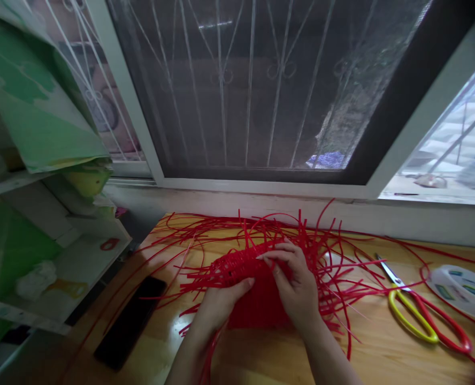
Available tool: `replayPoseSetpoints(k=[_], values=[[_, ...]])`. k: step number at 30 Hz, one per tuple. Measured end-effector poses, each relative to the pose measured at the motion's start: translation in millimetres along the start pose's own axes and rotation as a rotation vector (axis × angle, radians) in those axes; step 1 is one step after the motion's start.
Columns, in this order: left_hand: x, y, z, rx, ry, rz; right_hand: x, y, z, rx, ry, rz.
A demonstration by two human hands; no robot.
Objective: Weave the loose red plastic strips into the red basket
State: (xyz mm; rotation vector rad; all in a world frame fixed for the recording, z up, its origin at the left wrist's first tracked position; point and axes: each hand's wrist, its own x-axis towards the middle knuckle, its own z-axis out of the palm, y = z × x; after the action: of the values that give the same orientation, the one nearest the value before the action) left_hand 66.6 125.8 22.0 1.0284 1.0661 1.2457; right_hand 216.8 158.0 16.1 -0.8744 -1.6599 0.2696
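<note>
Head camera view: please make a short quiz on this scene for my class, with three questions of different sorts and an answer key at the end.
1. True or false: the left hand and the right hand are both touching the red woven piece.

2. Multiple choice: what colours are the handles of the scissors?
A) both yellow
B) one yellow, one red
C) both red

3. Fill in the gap: in the picture, the dark phone lies to the ____ of the red woven piece.

Key: 1. True. 2. B. 3. Left.
</note>
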Motion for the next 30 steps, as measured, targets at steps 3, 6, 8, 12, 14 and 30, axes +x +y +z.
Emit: replayPoseSetpoints(k=[3, 6, 8, 12, 14, 30], values=[[-0.5, 0.9, -0.5, 0.026, -0.012, 0.006, 0.1, 1.7, 1.5, 0.048, -0.024, 0.058], [-0.5, 0.2, -0.8, 0.03, -0.012, 0.0, 1.0, 1.3, 2.0, 0.099, -0.021, 0.086], [-0.4, -0.7, -0.7, 0.029, -0.011, 0.01, 1.7, 0.7, 2.2, 0.105, -0.014, 0.097], [0.3, -2.4, -0.6, -0.007, -0.026, 0.011, 2.1, 1.0, 3.2, 0.081, -0.048, 0.097], [1.1, -3.0, -1.0, -0.017, -0.036, -0.008, 1.7, 2.1, 3.5, 0.078, -0.09, 0.115], [0.0, 0.1, -1.7, 0.019, -0.036, 0.0, 1.4, 10.4, 4.7, 0.164, -0.107, 0.141]])
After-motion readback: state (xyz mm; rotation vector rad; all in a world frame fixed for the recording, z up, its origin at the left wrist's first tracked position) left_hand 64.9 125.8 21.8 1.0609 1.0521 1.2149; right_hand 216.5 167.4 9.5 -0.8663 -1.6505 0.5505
